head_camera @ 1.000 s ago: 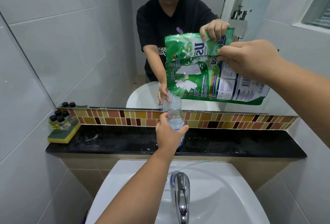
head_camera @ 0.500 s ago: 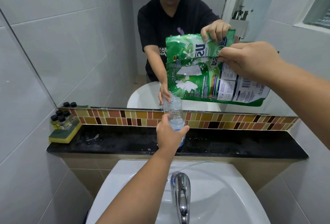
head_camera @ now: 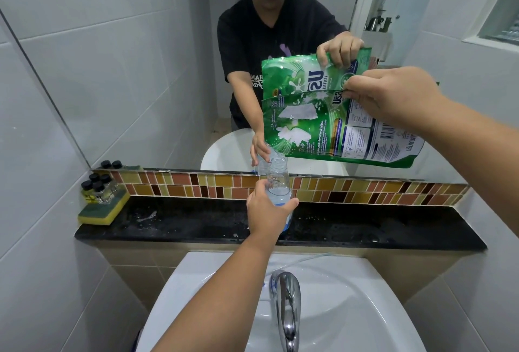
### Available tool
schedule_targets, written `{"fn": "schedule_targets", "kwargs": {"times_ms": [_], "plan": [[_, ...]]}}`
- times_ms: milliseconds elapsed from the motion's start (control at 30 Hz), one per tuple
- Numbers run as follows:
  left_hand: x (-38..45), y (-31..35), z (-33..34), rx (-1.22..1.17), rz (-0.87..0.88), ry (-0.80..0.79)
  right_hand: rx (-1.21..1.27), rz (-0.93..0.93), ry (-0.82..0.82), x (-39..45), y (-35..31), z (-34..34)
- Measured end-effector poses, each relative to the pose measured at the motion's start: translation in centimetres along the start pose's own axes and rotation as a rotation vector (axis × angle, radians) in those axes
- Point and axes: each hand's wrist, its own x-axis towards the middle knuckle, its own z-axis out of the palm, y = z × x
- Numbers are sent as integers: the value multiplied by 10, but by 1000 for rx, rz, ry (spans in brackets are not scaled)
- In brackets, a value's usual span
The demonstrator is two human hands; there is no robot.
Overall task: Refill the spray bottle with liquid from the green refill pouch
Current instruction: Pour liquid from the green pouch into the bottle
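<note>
A clear spray bottle (head_camera: 276, 180) without its top stands upright on the black ledge (head_camera: 196, 225), partly filled with pale liquid. My left hand (head_camera: 266, 211) is wrapped around its lower body. My right hand (head_camera: 393, 96) pinches the upper edge of the green refill pouch (head_camera: 323, 132), which is tilted with its lower left corner just above the bottle's open mouth. A thin clear stream appears to run from that corner into the neck. The mirror behind repeats pouch, bottle and hands.
A yellow-green sponge (head_camera: 104, 208) carrying several small black-capped bottles (head_camera: 97, 187) sits at the ledge's left end. Below the ledge is a white basin (head_camera: 351, 309) with a chrome tap (head_camera: 286, 306). A mosaic tile strip (head_camera: 365, 191) runs under the mirror.
Almost nothing has moved; the pouch and both hands keep the same pose, with the view shifted very slightly.
</note>
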Motion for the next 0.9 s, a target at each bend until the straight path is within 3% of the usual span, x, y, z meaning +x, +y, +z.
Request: {"fn": "schedule_targets", "kwargs": {"times_ms": [900], "plan": [[3,-4,1,-13,-55,-41,218,239,188,-58,-8,54]]}}
